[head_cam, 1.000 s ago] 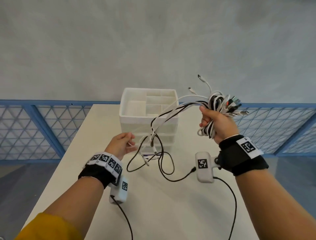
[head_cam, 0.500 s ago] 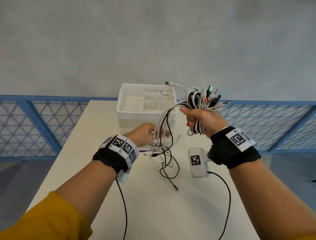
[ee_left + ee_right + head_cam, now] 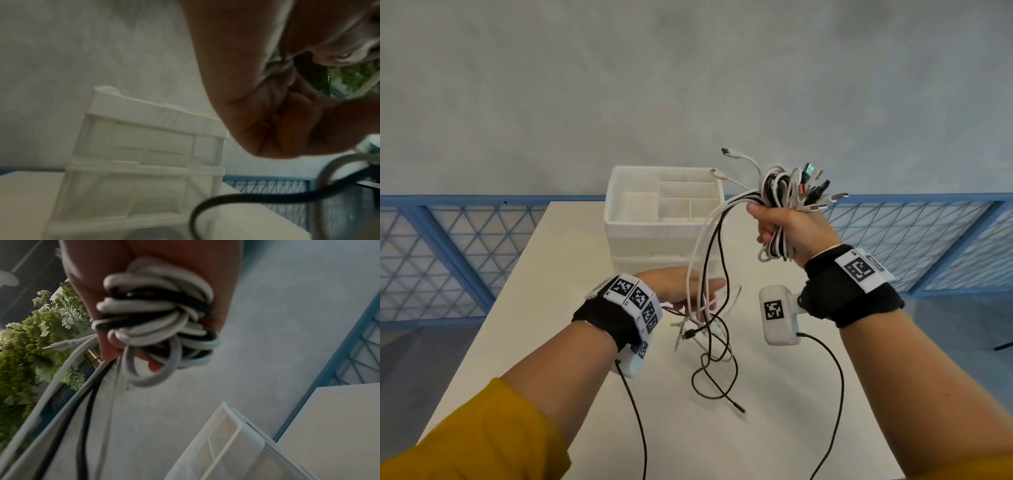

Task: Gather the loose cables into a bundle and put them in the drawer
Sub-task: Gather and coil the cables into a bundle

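A white table (image 3: 524,308) runs away from me toward a grey wall (image 3: 688,85), with blue mesh fencing (image 3: 441,260) behind its far edge on both sides. At the middle of the far edge stands a white drawer unit (image 3: 640,246), its top tray split into compartments and its stacked drawers facing me; in the left wrist view the drawer fronts sit flush with the frame.

My right hand (image 3: 792,233) is raised above the table, just right of the unit, fingers curled tight around a bundle (image 3: 779,192) of black and white cables. Coiled loops stick out below my fist, and a spray of plugs (image 3: 815,192) fans up and to the right above it. The right wrist view shows those loops packed into my palm.

From the bundle, several loose ends (image 3: 709,260) hang down in front of the unit toward the middle of the table. My left hand (image 3: 681,287) reaches into these strands from the left, low over the table, fingers fairly straight and spread wide among them. I cannot tell whether any strand is pinched; the left wrist view is blurred and shows only palm creases and a dark loop passing beneath.

The lowest tails lie on the table in a loose tangle (image 3: 709,346) between my forearms, one black end (image 3: 736,406) trailing nearest to me.

Both wrists carry black bands with tag markers and a white camera box (image 3: 777,315) each.
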Motion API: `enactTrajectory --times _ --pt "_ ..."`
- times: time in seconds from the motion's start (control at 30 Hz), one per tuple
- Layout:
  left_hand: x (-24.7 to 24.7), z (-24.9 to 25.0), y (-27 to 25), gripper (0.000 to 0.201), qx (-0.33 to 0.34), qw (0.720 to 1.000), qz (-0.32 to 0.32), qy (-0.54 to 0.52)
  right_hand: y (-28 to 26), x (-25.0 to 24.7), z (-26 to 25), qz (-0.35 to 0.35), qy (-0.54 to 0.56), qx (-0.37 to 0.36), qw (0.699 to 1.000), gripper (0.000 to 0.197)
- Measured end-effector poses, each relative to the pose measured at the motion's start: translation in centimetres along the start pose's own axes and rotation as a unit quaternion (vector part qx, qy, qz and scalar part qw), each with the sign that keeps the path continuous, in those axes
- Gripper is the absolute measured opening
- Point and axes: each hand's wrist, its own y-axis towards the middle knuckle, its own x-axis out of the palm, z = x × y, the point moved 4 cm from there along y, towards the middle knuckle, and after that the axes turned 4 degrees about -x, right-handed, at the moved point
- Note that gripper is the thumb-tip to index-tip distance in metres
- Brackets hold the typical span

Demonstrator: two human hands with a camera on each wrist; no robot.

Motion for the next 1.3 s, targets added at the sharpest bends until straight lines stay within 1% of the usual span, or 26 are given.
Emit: enactTrajectory --times 0.07,0.13,0.2,0.27,0.33,0.37,0.43,0.5,0.53,0.57,0.6,0.7,0.73,0.8,0.87,0.9,0.93,0.97,1.0,1.03,1.07,1.13,1.17,1.2,1.23,1.3 --pt "0.5 0.1 -0.4 0.031 0.009 0.998 -0.059 0.007 0.0 -0.1 0.1 -0.005 -0.017 -0.002 1.000 0.033" --pt "0.3 0.5 -0.9 0.026 0.034 0.996 -0.077 -0.006 0.1 -0.1 0.3 -0.008 -0.023 0.000 1.000 0.033" --pt "-0.3 0.7 -1.0 0.030 0.040 0.996 -0.033 -0.068 0.1 -0.5 0.5 -0.006 -0.010 0.007 1.000 0.030" --pt "-1.4 0.4 -0.9 0.030 0.044 0.977 0.042 -0.203 0.2 -0.7 0.9 -0.020 -0.024 0.009 0.999 0.028" --pt "-3.0 0.1 -0.9 0.027 0.048 0.930 0.104 -0.348 0.0 -0.6 1.6 -0.057 -0.062 0.013 0.996 0.027" --pt "-3.7 0.0 -0.9 0.027 0.054 0.899 0.114 -0.420 -0.2 -0.4 2.2 -0.074 -0.090 0.017 0.993 0.026" --pt "-5.1 -0.1 -0.9 0.028 0.077 0.813 0.104 -0.567 -0.5 -0.1 3.3 -0.084 -0.141 0.031 0.986 0.028" --pt "-6.6 -1.3 -0.9 0.029 0.081 0.720 0.095 -0.683 -0.4 -0.4 4.1 -0.061 -0.133 0.041 0.988 0.028" --pt "-7.3 -2.4 -0.9 0.030 0.070 0.687 0.106 -0.715 -0.2 -0.8 4.2 -0.042 -0.108 0.046 0.992 0.027" --pt "-7.9 -3.9 -1.0 0.032 0.045 0.678 0.125 -0.723 0.1 -1.4 4.3 -0.018 -0.083 0.050 0.995 0.026" --pt "-8.3 -5.5 -1.1 0.035 0.010 0.684 0.145 -0.715 0.5 -2.0 4.3 0.009 -0.063 0.056 0.996 0.026" --pt "-8.4 -10.2 -1.5 0.038 -0.107 0.726 0.218 -0.643 1.3 -3.7 4.2 0.080 -0.021 0.060 0.995 0.022" --pt "-7.9 -11.0 -1.7 0.038 -0.123 0.741 0.233 -0.617 1.5 -3.9 4.2 0.094 -0.017 0.059 0.994 0.022" --pt "-6.7 -12.6 -2.1 0.051 -0.155 0.777 0.254 -0.555 1.7 -4.0 3.9 0.115 -0.019 0.058 0.991 0.023" --pt "-6.0 -13.8 -2.9 0.035 -0.204 0.817 0.282 -0.459 2.0 -4.0 3.9 0.138 -0.014 0.055 0.989 0.022" --pt "-5.8 -14.7 -2.9 0.026 -0.226 0.811 0.302 -0.447 2.1 -4.1 4.0 0.152 -0.009 0.054 0.987 0.021" --pt "-5.7 -15.7 -2.9 0.026 -0.234 0.795 0.326 -0.454 2.3 -4.2 4.0 0.166 -0.004 0.052 0.985 0.020" --pt "-5.7 -16.2 -3.0 0.025 -0.242 0.803 0.341 -0.424 2.3 -4.3 4.1 0.179 0.003 0.049 0.983 0.019" --pt "-5.6 -16.5 -3.2 0.021 -0.261 0.831 0.336 -0.358 2.4 -4.3 4.2 0.190 0.009 0.047 0.981 0.018" --pt "-5.7 -16.3 -3.4 0.019 -0.266 0.852 0.346 -0.287 2.4 -4.2 4.2 0.196 0.016 0.043 0.980 0.016" --pt "-5.8 -16.8 -3.0 0.024 -0.278 0.861 0.367 -0.219 2.4 -4.0 4.1 0.194 0.025 0.039 0.980 0.016" --pt "-5.2 -16.3 -2.3 0.032 -0.267 0.857 0.363 -0.252 2.3 -3.2 3.6 0.170 0.034 0.038 0.984 0.021" --pt "-5.1 -15.8 -2.2 0.032 -0.254 0.862 0.365 -0.243 2.2 -2.7 3.1 0.149 0.028 0.037 0.988 0.024" --pt "-5.2 -15.3 -2.1 0.032 -0.254 0.856 0.378 -0.243 2.1 -2.1 2.7 0.125 0.018 0.033 0.991 0.025" --pt "-5.4 -14.5 -1.9 0.033 -0.248 0.871 0.373 -0.204 2.0 -1.5 2.3 0.102 0.004 0.028 0.994 0.025" --pt "-5.8 -12.1 -1.7 0.035 -0.202 0.908 0.363 -0.055 1.6 -0.5 1.9 0.065 -0.024 0.023 0.997 0.025"
